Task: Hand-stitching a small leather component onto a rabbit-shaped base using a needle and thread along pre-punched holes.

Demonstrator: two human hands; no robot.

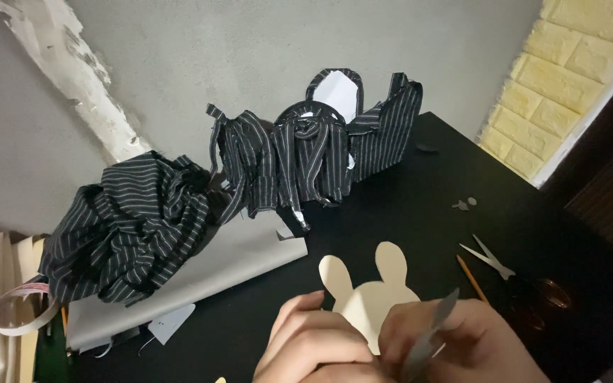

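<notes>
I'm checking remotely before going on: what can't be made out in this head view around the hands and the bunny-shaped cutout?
- Cream bunny-shaped cutout: lower part hidden behind both hands.
- Left hand and right hand: cut off by the bottom edge.
- Grey strip at the right hand: blurred.
- Scissors: handles lost against the dark table.
- Small grey scraps: too small to identify.

Single head-worn view, angled down and forward, close over the black table (pixel 406 213) toward the wall (pixel 250 50).
</notes>
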